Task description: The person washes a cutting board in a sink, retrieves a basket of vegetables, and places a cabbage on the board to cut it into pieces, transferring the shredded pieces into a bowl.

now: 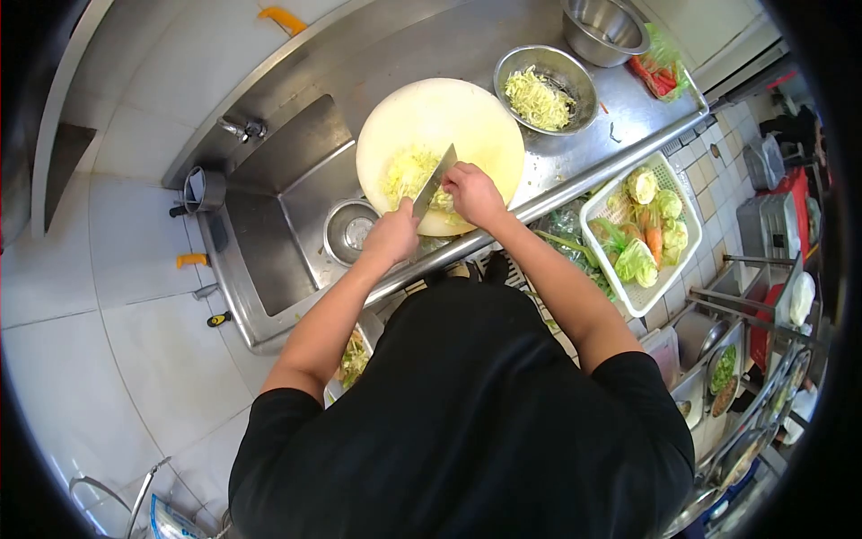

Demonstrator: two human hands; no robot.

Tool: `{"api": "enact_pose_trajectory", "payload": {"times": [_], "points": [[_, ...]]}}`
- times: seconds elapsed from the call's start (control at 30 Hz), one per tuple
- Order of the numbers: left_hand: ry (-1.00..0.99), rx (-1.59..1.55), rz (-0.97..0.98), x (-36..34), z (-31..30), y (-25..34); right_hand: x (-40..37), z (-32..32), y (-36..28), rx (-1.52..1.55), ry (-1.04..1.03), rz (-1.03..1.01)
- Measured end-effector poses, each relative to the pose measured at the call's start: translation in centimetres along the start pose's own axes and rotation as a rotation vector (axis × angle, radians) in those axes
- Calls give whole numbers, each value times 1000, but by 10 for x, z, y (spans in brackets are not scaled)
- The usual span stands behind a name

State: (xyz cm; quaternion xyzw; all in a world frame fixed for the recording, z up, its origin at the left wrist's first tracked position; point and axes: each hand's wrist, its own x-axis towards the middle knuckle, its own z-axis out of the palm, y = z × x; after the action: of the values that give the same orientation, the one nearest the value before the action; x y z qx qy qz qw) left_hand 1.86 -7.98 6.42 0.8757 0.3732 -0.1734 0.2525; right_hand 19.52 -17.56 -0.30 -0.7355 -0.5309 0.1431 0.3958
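My left hand [392, 235] is wrapped round the handle of a kitchen knife [437, 179], whose broad blade points away over a round, pale chopping board [489, 121]. Curled fingers of my right hand [473, 193] are at the blade's right side; whether they pinch the blade or some cabbage is hidden. Shredded pale-yellow cabbage [409, 171] lies on the board left of the blade, with more cabbage under and beside my right hand. Beyond the board to the right, a steel bowl [585, 79] holds a heap of shredded cabbage [539, 98].
The board spans part of a steel sink counter [422, 45], with a basin [269, 234] at left. A small metal bowl [346, 235] sits by the board. At right stand a white basket [594, 241] of vegetables, another steel bowl [606, 34] and bagged red peppers [660, 79].
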Motion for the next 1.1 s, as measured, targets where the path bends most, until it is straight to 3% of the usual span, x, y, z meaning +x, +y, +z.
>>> {"api": "enact_pose_trajectory", "payload": {"times": [0.1,0.27,0.47,0.6,0.77,0.87,1.03,1.1], "points": [[-17,31,9,-17,-37,18,-5,1,1,-6,13,10],[-27,-14,-40,-8,-2,11,-5,4,1,-5,22,27],[-18,4,-9,-20,-34,27,-6,2,3,16,18,42],[-16,-36,-30,-9,0,11,-9,3,6,30,46,17],[31,7,21,-27,-41,33,-10,4,7,38,70,4],[6,39,-20,-4,9,9,-12,6,9,36,90,-28],[32,34,53,-18,-32,22,-14,3,10,46,43,1],[24,23,14,-15,-19,23,-14,4,10,41,52,9]]}}
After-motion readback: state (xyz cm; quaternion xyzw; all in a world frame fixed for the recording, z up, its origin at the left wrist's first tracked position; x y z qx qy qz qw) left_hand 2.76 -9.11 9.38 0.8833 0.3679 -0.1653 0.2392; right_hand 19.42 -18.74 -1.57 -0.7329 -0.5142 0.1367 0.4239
